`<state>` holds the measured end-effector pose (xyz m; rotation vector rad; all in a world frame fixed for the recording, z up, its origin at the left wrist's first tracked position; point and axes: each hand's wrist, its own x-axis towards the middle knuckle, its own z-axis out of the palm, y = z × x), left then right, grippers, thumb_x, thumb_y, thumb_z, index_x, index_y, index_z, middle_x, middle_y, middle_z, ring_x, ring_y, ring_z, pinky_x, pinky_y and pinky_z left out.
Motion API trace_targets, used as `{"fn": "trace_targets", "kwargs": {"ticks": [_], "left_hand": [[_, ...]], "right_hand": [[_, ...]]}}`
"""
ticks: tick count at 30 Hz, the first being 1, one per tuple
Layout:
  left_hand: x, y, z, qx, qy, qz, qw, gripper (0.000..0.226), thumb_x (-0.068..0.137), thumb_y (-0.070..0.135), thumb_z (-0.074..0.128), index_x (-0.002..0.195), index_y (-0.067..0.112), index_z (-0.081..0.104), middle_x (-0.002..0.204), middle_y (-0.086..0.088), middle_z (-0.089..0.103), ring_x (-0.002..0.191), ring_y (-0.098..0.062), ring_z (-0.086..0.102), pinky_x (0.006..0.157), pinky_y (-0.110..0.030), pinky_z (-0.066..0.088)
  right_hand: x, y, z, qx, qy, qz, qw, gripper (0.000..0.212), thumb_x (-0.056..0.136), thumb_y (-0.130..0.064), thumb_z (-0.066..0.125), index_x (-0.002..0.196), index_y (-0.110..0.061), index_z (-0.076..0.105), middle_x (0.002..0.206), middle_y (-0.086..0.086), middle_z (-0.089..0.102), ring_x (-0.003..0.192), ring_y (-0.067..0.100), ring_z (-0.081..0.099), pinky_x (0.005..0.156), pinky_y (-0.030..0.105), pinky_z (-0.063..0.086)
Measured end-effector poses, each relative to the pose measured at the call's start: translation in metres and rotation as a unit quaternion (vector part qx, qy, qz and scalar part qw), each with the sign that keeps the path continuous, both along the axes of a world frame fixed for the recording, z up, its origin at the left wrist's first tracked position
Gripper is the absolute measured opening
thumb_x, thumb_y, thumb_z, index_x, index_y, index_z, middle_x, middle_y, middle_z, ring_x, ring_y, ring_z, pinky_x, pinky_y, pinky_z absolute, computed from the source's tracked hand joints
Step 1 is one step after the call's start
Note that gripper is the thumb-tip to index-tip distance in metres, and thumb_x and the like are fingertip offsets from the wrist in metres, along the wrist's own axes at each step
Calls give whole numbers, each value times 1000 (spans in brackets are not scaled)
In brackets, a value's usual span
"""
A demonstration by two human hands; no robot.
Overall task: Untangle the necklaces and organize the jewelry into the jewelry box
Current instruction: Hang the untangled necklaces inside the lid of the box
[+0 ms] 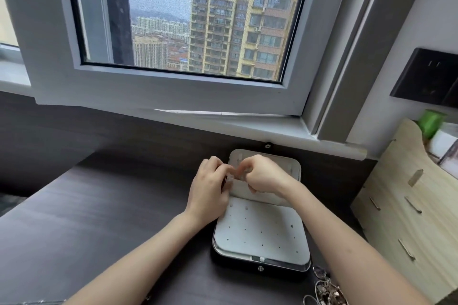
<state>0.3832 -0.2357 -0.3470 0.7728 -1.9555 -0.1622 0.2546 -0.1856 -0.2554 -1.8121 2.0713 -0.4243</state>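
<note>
Dark wood-grain desk (104,218) runs under a white-framed window (59,86) that looks out on tall apartment blocks. From where I stand, both bare forearms reach forward across the desk. The left hand (210,186) has its fingers curled in toward the other hand, just left of the box's hinge. Between the two sets of fingertips sits a small greyish item (239,176), too blurred to name, and both hands seem to pinch it. The right hand (264,173) is bunched close, knuckles up, over the raised lid (287,160). The jewelry box (260,238) lies open on the desk, black outside and pale grey inside. Its lid leans back against the wall under the sill, and its near panel is dotted with small holes, a couple of them holding tiny studs. Just right of the box's near corner, at the desk's front edge, a heap of silver jewelry (324,288) lies tangled beside the right forearm. Further right stands a pale plywood organizer (409,205), with a black wall socket (428,77) above it.
</note>
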Motion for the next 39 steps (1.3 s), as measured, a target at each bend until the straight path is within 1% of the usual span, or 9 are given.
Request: {"fn": "trace_targets", "kwargs": {"ticks": [3, 6, 12, 15, 20, 27, 29, 33, 39], "left_hand": [[3, -1, 3, 38, 16, 13, 999, 24, 66, 14, 62, 90, 11, 61, 86, 0, 53, 78, -16, 47, 63, -30, 44], [5, -5, 8, 50, -6, 19, 999, 26, 66, 17, 63, 91, 12, 62, 86, 2, 51, 79, -16, 46, 65, -30, 43], [10, -7, 13, -33, -112, 26, 993, 12, 71, 18, 66, 83, 16, 66, 78, -1, 46, 72, -19, 43, 48, -30, 42], [10, -8, 12, -59, -166, 25, 984, 10, 73, 13, 60, 83, 11, 61, 80, -6, 47, 72, -23, 44, 45, -33, 44], [2, -5, 11, 31, -142, -18, 989, 7, 80, 1, 49, 85, 4, 54, 85, -4, 36, 78, -20, 36, 61, -32, 38], [-5, -2, 9, 121, -135, -63, 981, 20, 75, -8, 44, 78, 11, 39, 90, -1, 32, 72, -15, 32, 56, -20, 24], [-6, -5, 4, 115, -136, -55, 982, 23, 76, -7, 48, 81, 13, 38, 92, 0, 31, 75, -15, 32, 59, -19, 25], [-6, -6, 2, 95, -134, -55, 985, 27, 75, -8, 52, 82, 14, 38, 93, 2, 30, 78, -14, 32, 64, -17, 27], [-4, -2, 4, 70, -115, -51, 990, 26, 75, -11, 46, 83, 13, 41, 94, 1, 31, 82, -15, 33, 68, -17, 30]], "right_hand": [[-1, -1, -3, -2, 10, 13, 1000, 18, 85, -10, 54, 94, -22, 65, 61, -4, 62, 59, 6, 55, 68, 32, 52], [1, -1, -5, -12, 0, 19, 1000, 10, 84, -15, 61, 92, -19, 65, 59, -3, 61, 54, 4, 53, 61, 25, 46], [7, 4, -4, 4, -63, 3, 998, 23, 75, 0, 56, 91, -14, 65, 52, -3, 52, 47, 6, 46, 48, 19, 37], [7, 9, -7, -2, -132, -16, 991, 32, 74, 4, 54, 100, -9, 65, 56, -1, 53, 39, 4, 43, 42, 17, 35], [4, 16, -17, -69, -116, -53, 989, 41, 72, 0, 54, 109, -15, 62, 67, -5, 55, 49, 7, 53, 55, 24, 45], [7, 20, -10, 32, -147, -33, 988, 48, 77, -2, 52, 123, -16, 54, 57, 0, 52, 35, 1, 42, 38, 13, 32], [9, 17, -7, 57, -137, -37, 988, 45, 75, 0, 49, 117, -15, 56, 55, 2, 49, 34, 7, 37, 37, 15, 27], [21, 11, 0, 90, -118, -45, 988, 11, 69, 2, 43, 73, -4, 51, 47, 5, 38, 38, 16, 29, 39, 18, 22], [23, 13, -1, 67, -104, -61, 990, 8, 67, 0, 44, 65, -6, 49, 47, 6, 40, 39, 16, 32, 39, 18, 24]]}}
